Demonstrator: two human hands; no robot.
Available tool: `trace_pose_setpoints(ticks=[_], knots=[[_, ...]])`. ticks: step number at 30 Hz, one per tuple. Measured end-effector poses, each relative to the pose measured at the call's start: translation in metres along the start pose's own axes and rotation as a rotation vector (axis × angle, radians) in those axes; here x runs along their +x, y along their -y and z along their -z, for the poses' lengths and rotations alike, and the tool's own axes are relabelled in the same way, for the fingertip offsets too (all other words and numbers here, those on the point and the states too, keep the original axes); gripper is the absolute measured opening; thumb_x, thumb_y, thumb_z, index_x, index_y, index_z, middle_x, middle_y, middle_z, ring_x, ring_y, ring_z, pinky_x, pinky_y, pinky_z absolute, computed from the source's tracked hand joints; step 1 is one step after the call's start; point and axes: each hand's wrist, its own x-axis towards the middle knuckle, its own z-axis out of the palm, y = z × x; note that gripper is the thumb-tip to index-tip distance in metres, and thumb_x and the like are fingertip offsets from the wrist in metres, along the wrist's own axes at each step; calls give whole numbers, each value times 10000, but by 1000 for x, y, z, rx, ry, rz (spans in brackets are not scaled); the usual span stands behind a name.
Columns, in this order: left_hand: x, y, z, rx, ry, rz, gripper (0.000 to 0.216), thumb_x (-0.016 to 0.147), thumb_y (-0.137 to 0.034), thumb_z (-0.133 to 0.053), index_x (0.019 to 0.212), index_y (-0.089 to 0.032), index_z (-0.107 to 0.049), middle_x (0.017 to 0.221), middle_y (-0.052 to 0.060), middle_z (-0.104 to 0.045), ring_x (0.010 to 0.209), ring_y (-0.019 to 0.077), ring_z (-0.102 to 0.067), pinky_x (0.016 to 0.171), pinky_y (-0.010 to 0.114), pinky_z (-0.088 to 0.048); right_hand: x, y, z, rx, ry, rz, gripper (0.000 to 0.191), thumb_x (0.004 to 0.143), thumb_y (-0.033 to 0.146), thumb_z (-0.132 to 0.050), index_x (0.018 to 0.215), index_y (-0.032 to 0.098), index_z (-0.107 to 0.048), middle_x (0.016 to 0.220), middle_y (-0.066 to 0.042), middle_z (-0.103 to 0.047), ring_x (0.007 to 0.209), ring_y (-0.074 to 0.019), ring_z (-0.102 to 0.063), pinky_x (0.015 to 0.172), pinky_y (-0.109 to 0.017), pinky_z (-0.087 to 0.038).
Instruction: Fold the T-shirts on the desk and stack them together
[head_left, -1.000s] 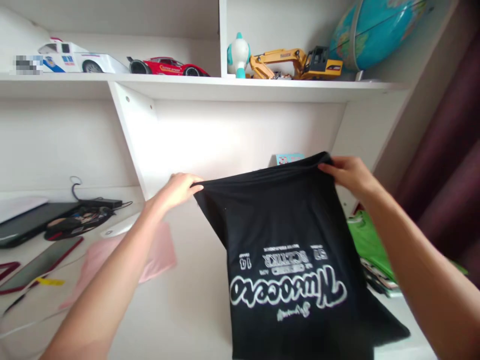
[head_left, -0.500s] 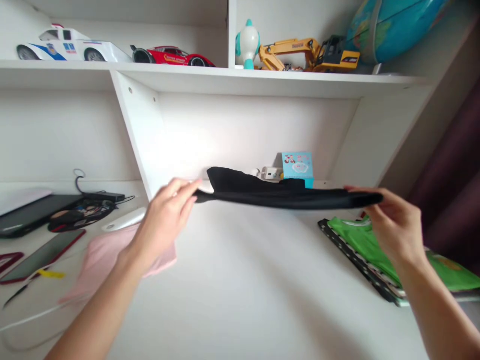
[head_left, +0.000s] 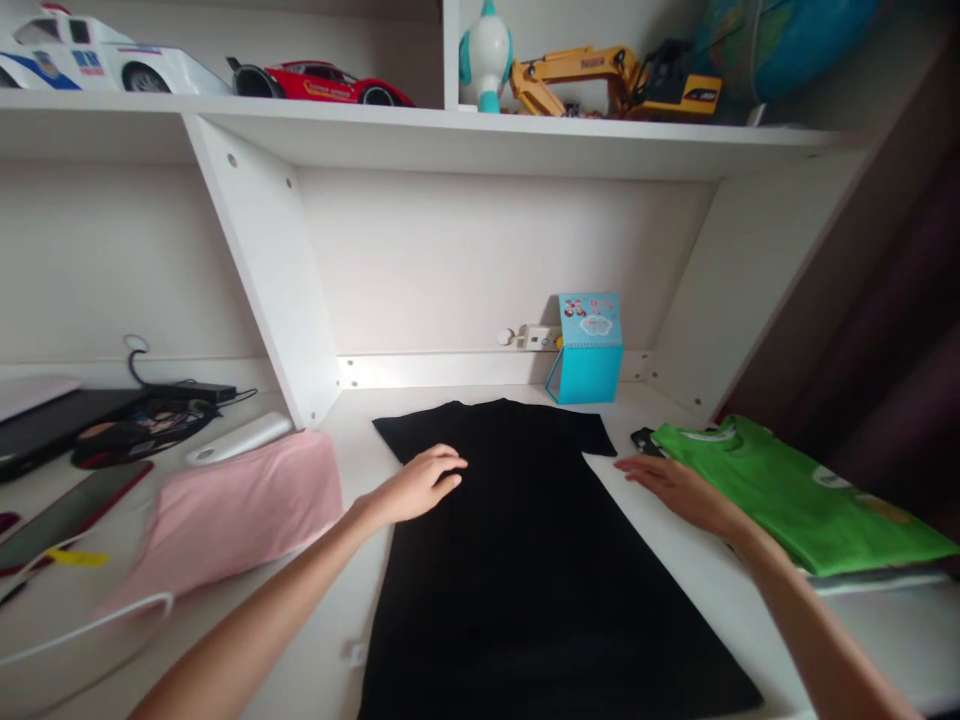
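A black T-shirt (head_left: 525, 560) lies spread on the white desk, its collar toward the back wall and both short sleeves out to the sides. Its lower edge runs out at the bottom of the view. My left hand (head_left: 424, 485) is over the shirt's upper left part, fingers loosely extended, holding nothing; whether it touches the cloth I cannot tell. Off the shirt's right side, just below the right sleeve, my right hand (head_left: 675, 490) has its fingers stretched out and is empty. A small white tag (head_left: 355, 654) sticks out at the shirt's left edge.
To the right is a stack of folded clothes with a green shirt (head_left: 795, 490) on top. A pink cloth (head_left: 247, 510), a phone (head_left: 82, 510) and cables lie left. A blue desk calendar (head_left: 590, 370) stands behind the shirt. Toys, including a yellow excavator (head_left: 615, 75), fill the shelf above.
The black shirt, earlier held up between both hands, now lies flat on the desk. Both hands have let go of it and moved lower; the view has shifted slightly.
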Motion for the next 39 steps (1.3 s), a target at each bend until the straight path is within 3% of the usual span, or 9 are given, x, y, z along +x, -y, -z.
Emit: trace_pose_setpoints(ticks=[5, 8, 12, 17, 21, 25, 29, 33, 39], knots=[[48, 53, -55, 216, 38, 234, 568, 886, -506, -267, 1365, -203, -296, 1441, 102, -213, 1324, 283, -138, 1030, 480, -185, 63, 26, -65, -75, 62, -60, 474, 877, 344, -273, 1191, 86, -517, 1237, -154, -503, 1179, -237, -438, 980, -400, -343], [56, 64, -68, 232, 66, 231, 604, 872, -578, -155, 1393, -276, -201, 1468, 32, -112, 1339, 261, -46, 1044, 492, -121, 77, 42, -98, -105, 110, -85, 607, 852, 528, -293, 1334, 165, -355, 1379, -123, -337, 1294, -286, -231, 982, -522, -273], [66, 80, -59, 271, 64, 278, 621, 853, -605, -140, 1389, -298, -199, 1466, 28, -127, 1339, 262, -61, 1037, 533, -61, 91, 45, -117, -152, 156, -156, 689, 823, 638, -236, 1381, 234, -251, 1435, -99, -222, 1315, -317, -126, 971, -611, -162], [58, 137, -28, 334, -100, 751, 599, 866, -516, -195, 1363, -196, -290, 1437, 138, -202, 1306, 354, -150, 943, 665, -89, 100, 33, -120, -198, 134, -192, 666, 841, 611, -226, 1387, 230, -235, 1436, -87, -221, 1316, -306, -129, 977, -588, -175], [46, 170, -15, 218, -175, 822, 575, 859, -476, -272, 1344, -167, -288, 1438, 144, -200, 1314, 316, -148, 943, 653, -131, 99, 30, -123, -235, 117, -183, 654, 844, 608, -224, 1385, 240, -241, 1433, -73, -235, 1315, -295, -146, 977, -571, -197], [54, 163, -20, 95, -310, 717, 464, 771, -406, -502, 1165, -163, -479, 1338, 169, -381, 1253, 360, -264, 933, 596, -210, 99, 30, -123, -248, 120, -176, 649, 844, 611, -213, 1384, 253, -241, 1434, -62, -236, 1316, -289, -148, 978, -559, -213], [70, 142, -28, -58, -353, 509, 175, 721, -224, -535, 889, -183, -564, 999, 56, -602, 975, 225, -532, 842, 341, -386, 99, 31, -122, -260, 149, -213, 621, 849, 597, -219, 1384, 282, -232, 1444, -32, -214, 1324, -261, -128, 1006, -521, -194], [80, 113, -31, -379, -391, 289, 43, 716, -222, -496, 723, -179, -500, 686, -28, -529, 681, 132, -528, 632, 227, -402, 99, 31, -121, -251, 157, -224, 620, 847, 604, -213, 1383, 293, -230, 1446, -21, -208, 1326, -253, -123, 1017, -510, -180], [83, 92, -14, -730, -330, 281, 319, 655, -309, -618, 941, -212, -517, 773, -28, -544, 634, 116, -529, 584, 222, -402, 99, 30, -121, -239, 152, -218, 617, 846, 607, -213, 1378, 296, -242, 1443, -15, -214, 1327, -249, -122, 1017, -515, -177]])
